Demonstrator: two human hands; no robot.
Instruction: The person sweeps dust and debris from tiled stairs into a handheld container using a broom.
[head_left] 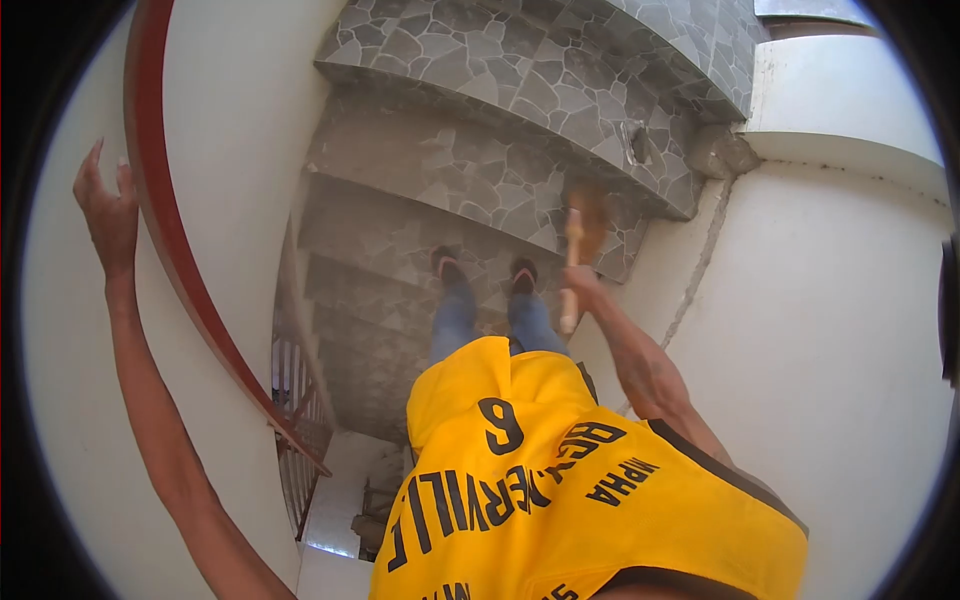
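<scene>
My right hand point(584, 284) is closed around the light wooden handle of a hand brush point(574, 238). The brush's brown bristles are blurred by motion and overlap the edge of a stone-patterned step point(530, 205). On the far left, my left hand point(110, 218) is raised with its fingers apart, holding nothing. Its fingertips are right beside the curved red handrail point(150, 130).
Grey stone-patterned stairs point(480, 75) rise ahead, with dusty lower steps behind my feet point(448, 265). A white wall point(830, 330) borders the right side. Metal railing bars point(303, 430) show at lower left. A rough cement patch point(725, 152) marks the wall corner.
</scene>
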